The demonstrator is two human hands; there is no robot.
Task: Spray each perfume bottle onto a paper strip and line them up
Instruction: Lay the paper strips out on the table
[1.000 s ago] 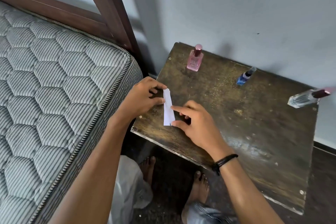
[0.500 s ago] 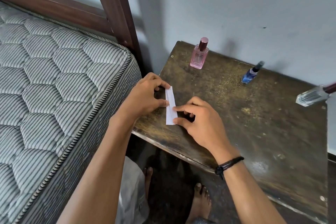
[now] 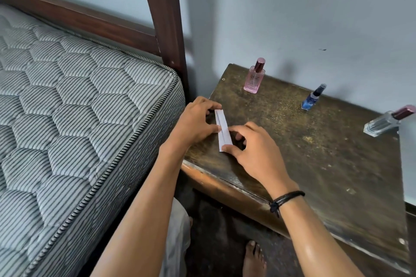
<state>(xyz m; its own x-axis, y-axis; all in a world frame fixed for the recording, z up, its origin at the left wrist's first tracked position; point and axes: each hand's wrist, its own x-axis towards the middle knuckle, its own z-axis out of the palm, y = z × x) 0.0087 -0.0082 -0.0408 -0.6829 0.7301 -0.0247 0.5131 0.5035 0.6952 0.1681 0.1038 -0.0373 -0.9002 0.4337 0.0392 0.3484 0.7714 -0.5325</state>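
The left hand (image 3: pixel 198 121) and right hand (image 3: pixel 254 150) stayed pinched on the paper strip (image 3: pixel 222 123), pressing its lengthwise crease. Spraying apparently had not begun.

I'm looking into a bedroom in somebody's home. A quilted, striped mattress (image 3: pixel 78 119) fills my left side, set in a dark wooden bed frame (image 3: pixel 164 18) whose post rises against a plain pale wall (image 3: pixel 292 18). Just beside the bed stands a worn wooden surface (image 3: pixel 315 164) against that wall, carrying a pink perfume bottle (image 3: pixel 254 78), a blue spray bottle (image 3: pixel 313 98) and a clear bottle (image 3: pixel 387 121). Below, a bare foot (image 3: pixel 253 258) stands on the dark floor (image 3: pixel 225 220).
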